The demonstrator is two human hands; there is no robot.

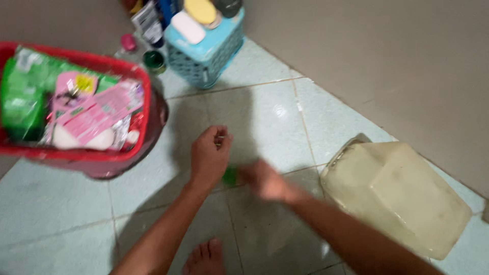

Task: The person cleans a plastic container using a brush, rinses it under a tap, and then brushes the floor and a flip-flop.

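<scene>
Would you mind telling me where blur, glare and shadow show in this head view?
Head view: the right hand is smeared by motion blur, the left hand sharper; a bright glare spot sits on the floor tiles; the arms' shadow darkens the tiles below them.

Red bin (pixel 76 158) left, jug (pixel 402 198) right, maybe.

Looks like a home bathroom or wash area: pale green glazed floor tiles (pixel 265 109) with a wet shine, meeting a plain grey wall (pixel 387 56). Crowded into the corner, a blue plastic basket (pixel 209 58) topped with soap bars and bottles, beside a red basin (pixel 102 153) stuffed with green and pink sachets. Overturned on the tiles, a yellowish translucent tub (pixel 402 196), with a bare foot (pixel 204 257) close by.
</scene>
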